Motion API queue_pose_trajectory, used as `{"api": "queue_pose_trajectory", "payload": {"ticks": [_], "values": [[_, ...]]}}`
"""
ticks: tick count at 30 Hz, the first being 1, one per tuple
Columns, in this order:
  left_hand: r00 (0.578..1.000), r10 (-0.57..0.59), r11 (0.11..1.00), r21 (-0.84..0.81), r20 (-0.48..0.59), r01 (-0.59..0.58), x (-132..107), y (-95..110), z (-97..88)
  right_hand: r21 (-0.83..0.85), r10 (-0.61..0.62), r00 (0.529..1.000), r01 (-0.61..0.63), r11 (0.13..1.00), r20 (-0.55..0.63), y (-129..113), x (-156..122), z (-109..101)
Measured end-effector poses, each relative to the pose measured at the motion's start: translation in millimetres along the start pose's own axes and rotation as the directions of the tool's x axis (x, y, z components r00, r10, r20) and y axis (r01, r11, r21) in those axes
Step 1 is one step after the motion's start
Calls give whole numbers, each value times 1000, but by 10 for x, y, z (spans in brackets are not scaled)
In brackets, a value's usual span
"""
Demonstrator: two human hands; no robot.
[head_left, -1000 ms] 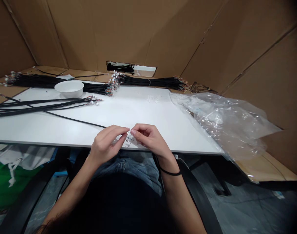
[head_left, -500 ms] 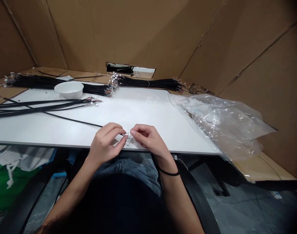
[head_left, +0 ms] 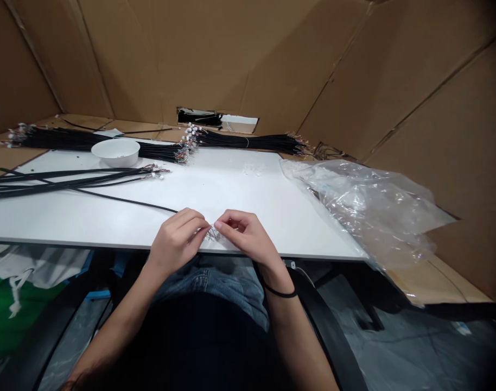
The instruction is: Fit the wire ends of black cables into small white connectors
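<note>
The cable [head_left: 126, 200] lay on the table [head_left: 240, 195], its long axis slanting from far left to near right, its wires [head_left: 211, 234] splayed just right of the left hand [head_left: 178, 239], whose thumb and forefinger pinched them; the right hand [head_left: 248, 236] sat close beside, thumb and forefinger near together, any hold there too small to tell

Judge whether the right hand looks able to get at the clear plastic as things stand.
Probably yes: nothing visible stands between the right hand and the clear plastic, though that hand appears occupied at the thin wires.
</note>
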State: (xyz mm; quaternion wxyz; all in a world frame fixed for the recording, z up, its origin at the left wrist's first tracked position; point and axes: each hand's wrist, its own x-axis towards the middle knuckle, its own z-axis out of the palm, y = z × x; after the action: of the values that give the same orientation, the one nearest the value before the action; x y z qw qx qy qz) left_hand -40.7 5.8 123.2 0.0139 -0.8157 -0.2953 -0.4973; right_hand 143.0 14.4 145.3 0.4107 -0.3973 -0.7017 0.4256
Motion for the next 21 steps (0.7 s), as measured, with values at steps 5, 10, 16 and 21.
{"api": "queue_pose_trajectory", "payload": {"ticks": [5, 10, 16, 21], "values": [[999, 31, 999, 25, 20, -32, 2, -6, 7, -7, 20, 1000, -20, 1000, 15, 6, -2, 3], [998, 46, 998, 46, 51, -48, -9, -19, 5, -8, 22, 1000, -21, 1000, 16, 18, 2, 13], [999, 18, 999, 47, 44, -20, -17, -13, 4, -9, 36, 999, -36, 999, 23, 15, 12, 9], [994, -111, 994, 22, 26, 110, 21, 34, 2, 17, 36, 999, -36, 999, 8, 14, -1, -15]]}}
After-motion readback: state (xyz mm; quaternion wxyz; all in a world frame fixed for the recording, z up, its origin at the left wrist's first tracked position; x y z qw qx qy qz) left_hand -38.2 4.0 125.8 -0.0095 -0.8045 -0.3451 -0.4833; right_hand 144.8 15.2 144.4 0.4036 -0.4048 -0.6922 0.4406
